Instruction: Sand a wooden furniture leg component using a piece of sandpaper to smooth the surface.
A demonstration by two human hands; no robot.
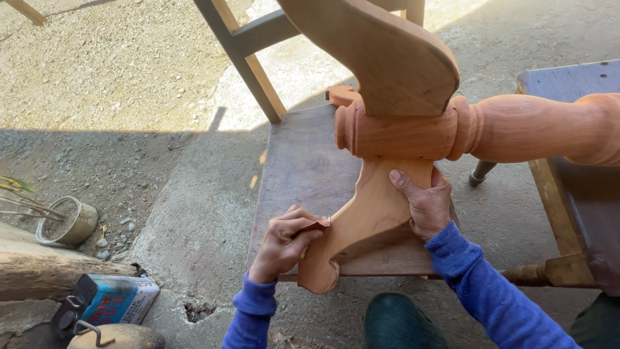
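My left hand (284, 242) pinches a small folded piece of sandpaper (318, 223) against the curved edge of the lower wooden foot (361, 226), the fingers closed tight on it. My right hand (426, 205) is wrapped around the narrow waist of that same foot, just right of the sandpaper, clamping it steady. Below my hands, near my body, sits the toe of my dark green shoe (395, 321).

The foot lies across a worn stool (303, 168) that serves as my counter, directly under both hands. The flat face between my hands looks smooth and evenly coloured, so I judge the broad surfaces mostly done; the scrolled edge by my left hand is what I am working on, and the tip below it seems left to do.

Just beyond my right hand the foot joins a turned wooden post (491, 129), which runs off to the right. Above it a second foot (387, 52) rises; I cannot tell whether its edges are finished.

Far left of my left hand, on the ground, lie a blue tin (113, 298) and a small metal can (71, 223).
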